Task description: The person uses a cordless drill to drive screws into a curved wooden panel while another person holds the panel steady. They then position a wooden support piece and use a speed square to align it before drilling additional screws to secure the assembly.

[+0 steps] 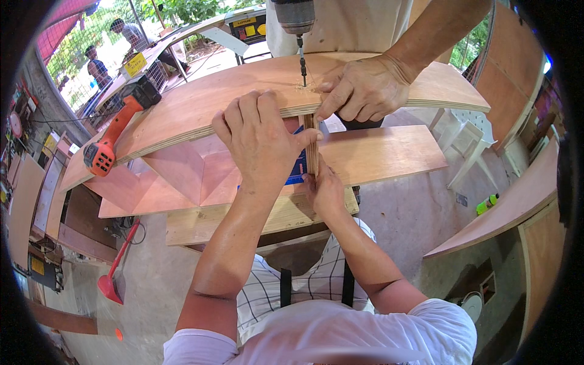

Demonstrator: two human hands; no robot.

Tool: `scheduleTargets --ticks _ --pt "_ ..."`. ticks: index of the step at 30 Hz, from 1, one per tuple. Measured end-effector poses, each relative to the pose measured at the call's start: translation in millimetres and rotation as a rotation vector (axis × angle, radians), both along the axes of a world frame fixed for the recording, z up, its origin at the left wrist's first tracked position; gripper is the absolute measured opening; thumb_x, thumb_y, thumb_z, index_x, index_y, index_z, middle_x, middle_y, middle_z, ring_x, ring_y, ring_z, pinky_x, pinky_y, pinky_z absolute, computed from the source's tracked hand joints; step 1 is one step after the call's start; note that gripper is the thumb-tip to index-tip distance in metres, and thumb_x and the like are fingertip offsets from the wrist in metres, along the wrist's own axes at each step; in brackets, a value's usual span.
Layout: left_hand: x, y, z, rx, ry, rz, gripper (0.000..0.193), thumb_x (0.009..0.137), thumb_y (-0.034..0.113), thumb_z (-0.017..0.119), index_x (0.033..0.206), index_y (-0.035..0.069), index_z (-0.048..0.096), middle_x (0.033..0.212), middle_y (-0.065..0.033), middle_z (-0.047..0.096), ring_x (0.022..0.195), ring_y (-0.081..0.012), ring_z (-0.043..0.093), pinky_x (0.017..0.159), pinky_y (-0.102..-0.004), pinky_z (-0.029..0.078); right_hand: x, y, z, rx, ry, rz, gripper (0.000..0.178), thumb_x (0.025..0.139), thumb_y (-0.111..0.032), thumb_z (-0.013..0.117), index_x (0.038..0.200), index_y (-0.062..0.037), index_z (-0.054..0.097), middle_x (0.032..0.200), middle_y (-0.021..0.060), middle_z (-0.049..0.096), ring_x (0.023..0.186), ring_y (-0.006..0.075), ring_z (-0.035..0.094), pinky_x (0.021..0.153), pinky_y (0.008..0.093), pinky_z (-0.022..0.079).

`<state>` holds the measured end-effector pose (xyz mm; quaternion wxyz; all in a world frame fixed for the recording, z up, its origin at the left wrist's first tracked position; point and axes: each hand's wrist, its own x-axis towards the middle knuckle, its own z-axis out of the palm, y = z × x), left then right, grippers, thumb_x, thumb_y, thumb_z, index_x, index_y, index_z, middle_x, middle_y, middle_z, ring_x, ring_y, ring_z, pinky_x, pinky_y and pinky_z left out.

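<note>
The left hand (pixel 258 143) lies flat over the near edge of the wide reddish plywood panel (pixel 201 106), fingers pressed together and curled over the rim. At four o'clock from it, the right hand (pixel 325 191) pinches the narrow upright plywood strip (pixel 312 152) standing under that edge. At twelve o'clock, a co-worker's hand (pixel 365 88) presses the panel beside a grey power drill (pixel 296 18). An orange cordless drill (pixel 115 134) rests at nine o'clock on the panel.

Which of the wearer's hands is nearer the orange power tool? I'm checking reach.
Left. The left hand rests on the plywood panel's edge, right of the orange power tool; the right hand sits farther right, under the panel.
</note>
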<state>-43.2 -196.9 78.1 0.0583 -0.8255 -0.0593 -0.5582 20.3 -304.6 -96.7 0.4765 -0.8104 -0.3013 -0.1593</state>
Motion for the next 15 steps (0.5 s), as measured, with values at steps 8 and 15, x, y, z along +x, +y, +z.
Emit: scheduleTargets --ticks 8,15 --pt "-0.3 -0.9 0.0 -0.011 0.011 0.002 0.085 0.049 0.055 0.092 0.111 0.006 0.061 0.110 -0.0089 0.058 0.107 -0.0312 0.050 0.094 -0.0489 0.032 -0.6 -1.3 0.9 -0.008 -0.004 -0.001 0.066 0.090 -0.011 0.068 0.149 0.0006 0.043 0.109 0.0282 0.070 0.099 0.0470 0.068 0.097 0.0534 0.051" --pt "0.2 0.2 0.0 -0.008 0.019 0.005 0.085 0.048 0.056 0.091 0.110 0.006 0.060 0.109 -0.0087 0.057 0.105 -0.0308 0.049 0.093 -0.0488 0.032 1.5 -0.3 -3.0 -0.017 -0.006 -0.004 0.065 0.091 -0.012 0.068 0.150 0.0004 0.043 0.110 0.0286 0.070 0.099 0.0482 0.067 0.096 0.0540 0.051"
